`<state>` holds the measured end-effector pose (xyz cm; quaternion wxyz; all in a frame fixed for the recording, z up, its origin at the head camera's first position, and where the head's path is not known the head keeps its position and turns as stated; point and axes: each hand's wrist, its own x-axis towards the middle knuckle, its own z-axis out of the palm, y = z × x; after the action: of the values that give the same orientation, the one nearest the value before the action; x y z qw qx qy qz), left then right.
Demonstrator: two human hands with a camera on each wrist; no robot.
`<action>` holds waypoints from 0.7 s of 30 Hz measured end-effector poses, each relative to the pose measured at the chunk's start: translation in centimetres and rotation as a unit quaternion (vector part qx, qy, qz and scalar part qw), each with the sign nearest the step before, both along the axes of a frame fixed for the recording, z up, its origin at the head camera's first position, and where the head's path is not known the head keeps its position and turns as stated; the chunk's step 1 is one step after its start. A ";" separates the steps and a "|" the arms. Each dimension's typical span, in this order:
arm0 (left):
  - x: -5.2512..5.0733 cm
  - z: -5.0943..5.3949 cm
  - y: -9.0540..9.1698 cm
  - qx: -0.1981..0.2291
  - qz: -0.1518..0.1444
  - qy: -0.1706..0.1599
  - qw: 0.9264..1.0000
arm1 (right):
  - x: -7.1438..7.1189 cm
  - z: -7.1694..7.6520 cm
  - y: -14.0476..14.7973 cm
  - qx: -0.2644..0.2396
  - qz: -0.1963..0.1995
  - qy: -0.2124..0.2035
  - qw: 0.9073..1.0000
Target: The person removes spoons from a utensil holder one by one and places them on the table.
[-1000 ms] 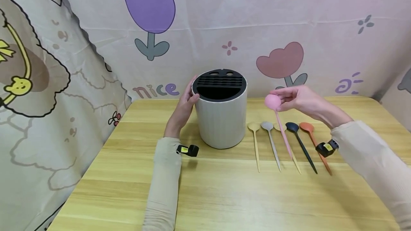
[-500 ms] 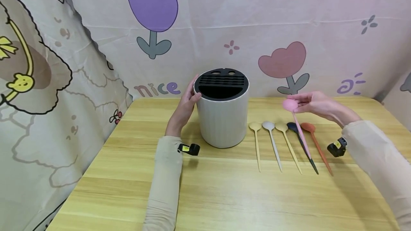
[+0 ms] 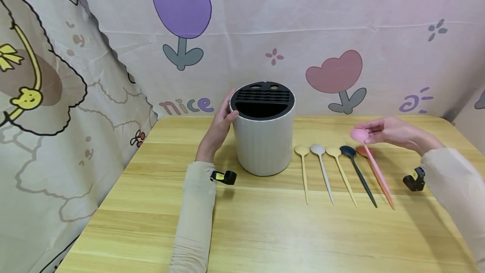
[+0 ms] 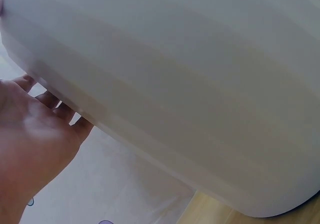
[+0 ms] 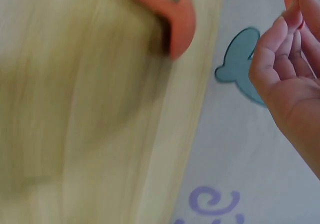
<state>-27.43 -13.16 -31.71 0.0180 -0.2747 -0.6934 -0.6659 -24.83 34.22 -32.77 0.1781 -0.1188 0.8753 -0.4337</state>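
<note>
My left hand (image 3: 219,127) holds the side of a white ribbed utensil holder (image 3: 263,146), thumb near the rim and fingers behind. In the left wrist view, the fingertips (image 4: 82,126) touch the holder's wall (image 4: 170,84). The black slotted lid (image 3: 261,96) has a wide dark opening at its front. My right hand (image 3: 395,134) pinches a pink spoon (image 3: 359,135) by its bowl, the handle slanting down to the right. Beneath it lies an orange spoon (image 3: 362,151), partly covered by the pink handle in the head view; its bowl (image 5: 184,27) shows in the right wrist view.
To the left of the orange spoon, a dark blue spoon (image 3: 348,151), a yellow spoon (image 3: 333,151), a grey spoon (image 3: 317,150) and another yellow spoon (image 3: 302,151) lie in a row on the wooden table (image 3: 265,231). A printed cloth (image 3: 246,20) hangs behind.
My right hand has carried the pink spoon rightward and slightly lower, from above the second yellow spoon, past the dark blue one, to over the orange one. My left hand stays on the holder.
</note>
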 end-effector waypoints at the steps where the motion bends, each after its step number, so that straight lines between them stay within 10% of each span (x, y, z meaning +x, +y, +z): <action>1: 0.0 0.0 0.0 0.000 -0.001 0.000 1.000 | 0.1 -0.2 0.5 0.000 0.004 0.001 1.000; 21: 0.1 0.1 -0.1 0.000 -0.006 0.004 1.000 | 0.5 -2.8 6.1 -0.093 0.048 -0.065 0.992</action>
<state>-27.30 -13.23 -31.60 0.0169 -0.2818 -0.6913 -0.6652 -24.36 40.35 -35.56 0.2438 -0.1485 0.8110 -0.5107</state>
